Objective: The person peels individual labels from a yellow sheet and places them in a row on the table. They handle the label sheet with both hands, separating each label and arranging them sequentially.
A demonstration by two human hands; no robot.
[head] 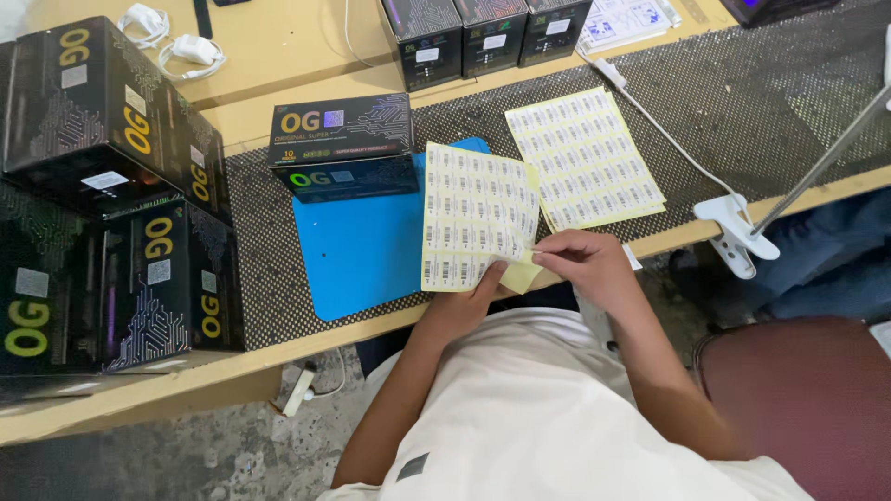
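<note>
Both hands at counter (306, 348) edge: left hand (461, 306) supports label sheet (478, 218) from below, right hand (583, 263) grip pinching one corner label. Peel slowly, low angle, sheet flat.

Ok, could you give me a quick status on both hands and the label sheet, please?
Left hand holds the sticker sheet from beneath. Right hand pinches a sticker at its lower right edge. Black box sits at the blue mat; nothing in between.

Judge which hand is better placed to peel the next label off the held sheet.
Right, probably: the right hand already pinches at the lower right edge of the sticker sheet, while the left hand supports it from beneath.
</note>
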